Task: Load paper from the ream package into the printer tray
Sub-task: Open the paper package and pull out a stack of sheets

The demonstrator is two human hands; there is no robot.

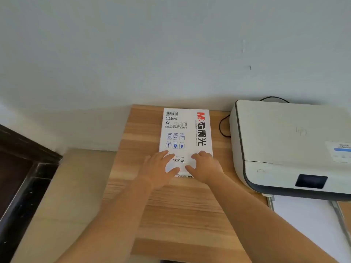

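A white ream package [185,131] with red and black print lies flat on the wooden table [182,209], its long side running away from me. My left hand [158,168] rests on the package's near left corner, fingers spread, thumb on top. My right hand [206,167] lies on the near right corner, fingers curled over the wrapper. To the right stands a white printer [288,145] with a dark screen. Its tray [311,223] juts out toward me at the lower right and shows a white surface, perhaps paper.
A black cable [223,128] loops on the table between the package and the printer, close to the wall. A dark wooden frame [24,177] stands at the left, beyond the table's left edge. Beige floor shows between them.
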